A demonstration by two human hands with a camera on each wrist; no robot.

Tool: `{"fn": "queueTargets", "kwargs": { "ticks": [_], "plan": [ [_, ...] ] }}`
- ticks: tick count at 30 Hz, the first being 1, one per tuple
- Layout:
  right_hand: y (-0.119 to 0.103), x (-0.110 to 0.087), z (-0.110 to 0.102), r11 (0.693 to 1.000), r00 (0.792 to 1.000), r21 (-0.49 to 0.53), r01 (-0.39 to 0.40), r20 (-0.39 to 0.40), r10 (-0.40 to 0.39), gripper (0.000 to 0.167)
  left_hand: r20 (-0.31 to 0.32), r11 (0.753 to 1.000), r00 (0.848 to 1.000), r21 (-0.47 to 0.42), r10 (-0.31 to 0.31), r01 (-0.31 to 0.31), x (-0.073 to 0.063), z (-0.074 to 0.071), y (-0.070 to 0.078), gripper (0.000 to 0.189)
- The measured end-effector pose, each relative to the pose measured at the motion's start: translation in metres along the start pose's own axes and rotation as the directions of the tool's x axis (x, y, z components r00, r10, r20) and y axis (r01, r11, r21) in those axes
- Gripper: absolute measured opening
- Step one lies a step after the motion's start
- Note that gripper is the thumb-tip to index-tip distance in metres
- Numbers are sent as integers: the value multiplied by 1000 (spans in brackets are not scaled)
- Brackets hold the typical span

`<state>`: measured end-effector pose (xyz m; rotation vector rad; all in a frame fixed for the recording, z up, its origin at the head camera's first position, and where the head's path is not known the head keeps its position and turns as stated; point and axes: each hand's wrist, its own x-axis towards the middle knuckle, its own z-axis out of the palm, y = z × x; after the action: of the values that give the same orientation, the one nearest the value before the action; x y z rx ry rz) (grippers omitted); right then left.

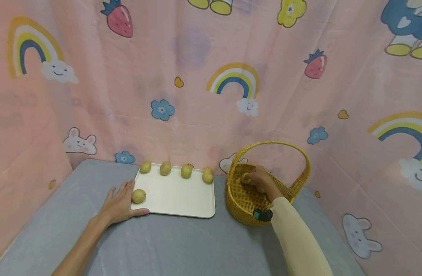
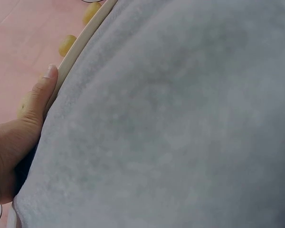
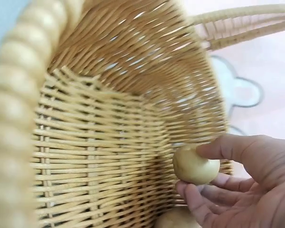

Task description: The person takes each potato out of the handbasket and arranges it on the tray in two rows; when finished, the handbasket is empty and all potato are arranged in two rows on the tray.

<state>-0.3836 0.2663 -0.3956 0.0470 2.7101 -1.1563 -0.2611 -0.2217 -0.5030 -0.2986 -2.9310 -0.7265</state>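
Inside the yellow wicker basket (image 1: pixel 243 216), my right hand (image 1: pixel 260 179) pinches a potato (image 3: pixel 192 165) between thumb and fingers. Another potato (image 3: pixel 176 218) lies in the basket just below that hand. My left hand (image 1: pixel 119 205) lies with its fingers spread at the near left corner of the white tray (image 1: pixel 178 197), its thumb along the front edge. Close beside those fingers, a potato (image 1: pixel 139 196) sits on the tray. In the left wrist view, the thumb (image 2: pixel 43 92) lies against the tray's rim.
Several more potatoes (image 1: pixel 165 168) line the tray's far edge. The basket's tall arched handle (image 1: pixel 271 142) rises above the right hand. Grey cloth (image 1: pixel 183 245) covers the table, and a pink patterned curtain (image 1: pixel 197 142) hangs close behind it.
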Motion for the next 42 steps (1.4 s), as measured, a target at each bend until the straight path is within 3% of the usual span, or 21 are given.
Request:
{"fn": "queueTargets", "kwargs": {
  "ticks": [2,5,6,9,16,19,22,26,30,33,35,42],
  "plan": [
    [0,-5,-5,1000,1000,-7,7,-10,-7,51,0,1000,1000,-8,3,-3,1,1,0,131],
    [-3,-16,-12,999,999,-26,27,-24,-28,25,-9,1000,1000,-13,6,-6,1,1,-1,130],
    [-4,-21,-14,999,999,-21,36,-16,-36,26,-13,1000,1000,-13,6,-6,1,1,-2,130],
    [-8,-35,-18,999,998,2,54,15,-54,55,-14,1000,1000,1,10,-10,0,1,-3,131],
    [-23,-70,-15,988,993,140,67,88,-80,54,-5,1000,1000,-10,10,-10,-1,0,-4,131],
    [-30,-83,-10,975,986,191,111,104,-133,54,2,1000,1000,-18,8,-8,0,-2,-3,130],
    [-39,-96,-2,943,967,293,159,146,-208,53,5,1000,1000,-20,5,-5,1,-1,-2,130],
    [-51,-105,16,893,932,416,173,224,-285,53,5,1000,1000,-24,5,-5,2,0,0,130],
    [-61,-105,40,884,898,420,205,278,-341,50,14,1000,1000,-23,4,-3,3,1,0,130],
    [-69,-100,64,888,886,402,224,296,-358,46,22,1000,1000,-22,-3,4,3,2,0,130],
    [-74,-96,81,891,888,400,216,298,-349,45,28,1000,1000,-25,-7,7,3,2,-1,130],
    [-102,-82,142,921,927,355,161,265,-264,41,20,1000,1000,-21,-1,2,1,0,0,131]
  ]
}}
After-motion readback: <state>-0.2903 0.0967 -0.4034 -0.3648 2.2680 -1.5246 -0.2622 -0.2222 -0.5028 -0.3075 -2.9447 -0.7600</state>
